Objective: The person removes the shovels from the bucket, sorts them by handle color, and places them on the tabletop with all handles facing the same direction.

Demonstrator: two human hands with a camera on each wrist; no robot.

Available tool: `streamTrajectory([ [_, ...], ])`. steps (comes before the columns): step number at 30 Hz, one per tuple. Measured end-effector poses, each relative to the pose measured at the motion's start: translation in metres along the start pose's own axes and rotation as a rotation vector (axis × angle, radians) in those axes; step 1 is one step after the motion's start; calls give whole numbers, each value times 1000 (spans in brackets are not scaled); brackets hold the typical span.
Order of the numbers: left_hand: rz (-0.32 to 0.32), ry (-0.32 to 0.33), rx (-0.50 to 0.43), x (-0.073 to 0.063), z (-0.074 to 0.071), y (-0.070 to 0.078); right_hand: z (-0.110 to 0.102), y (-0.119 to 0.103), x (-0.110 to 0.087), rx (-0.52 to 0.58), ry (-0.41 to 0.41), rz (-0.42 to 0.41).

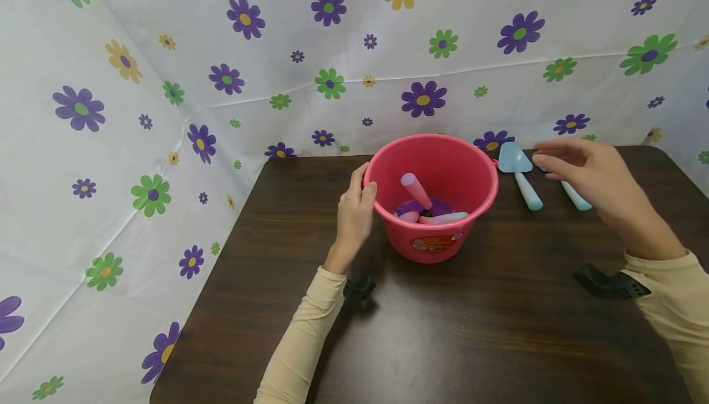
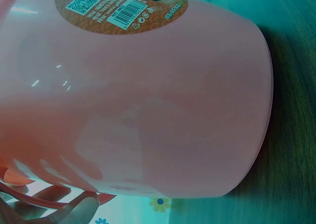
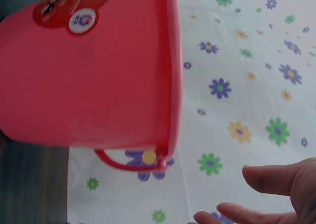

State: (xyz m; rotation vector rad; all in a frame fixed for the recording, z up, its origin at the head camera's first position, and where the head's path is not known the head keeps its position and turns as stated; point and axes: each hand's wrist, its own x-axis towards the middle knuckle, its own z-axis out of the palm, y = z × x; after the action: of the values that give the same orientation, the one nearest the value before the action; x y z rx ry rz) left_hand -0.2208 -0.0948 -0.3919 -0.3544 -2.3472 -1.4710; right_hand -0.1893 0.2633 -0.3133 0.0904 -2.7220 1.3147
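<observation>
My left hand (image 1: 354,216) grips the left rim of a pink bucket (image 1: 429,247), which stands upright on the table. In the left wrist view, its fingers (image 2: 81,206) show beside the curved red handle (image 2: 42,200). Toy pieces lie inside the bucket, among them a pink-lilac rod-shaped handle (image 1: 416,189) that leans up and purple parts (image 1: 440,207). My right hand (image 1: 600,185) hovers right of the bucket with thumb and fingers apart and nothing between them. Below it lies a tool with a pale blue handle (image 1: 576,196), its head mostly hidden by the hand. Left of that lies a light blue trowel (image 1: 517,170).
A dark wooden table (image 1: 498,342) carries everything. Behind it and at the left hangs a white sheet (image 1: 354,47) with printed flowers. Black wrist mounts (image 1: 609,284) stick out from both sleeves.
</observation>
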Motion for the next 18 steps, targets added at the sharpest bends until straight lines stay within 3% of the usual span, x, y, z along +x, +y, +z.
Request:
streamTrajectory([
  [18, 8, 6, 0, 0, 1, -2, 15, -29, -12, -15, -59, -65],
])
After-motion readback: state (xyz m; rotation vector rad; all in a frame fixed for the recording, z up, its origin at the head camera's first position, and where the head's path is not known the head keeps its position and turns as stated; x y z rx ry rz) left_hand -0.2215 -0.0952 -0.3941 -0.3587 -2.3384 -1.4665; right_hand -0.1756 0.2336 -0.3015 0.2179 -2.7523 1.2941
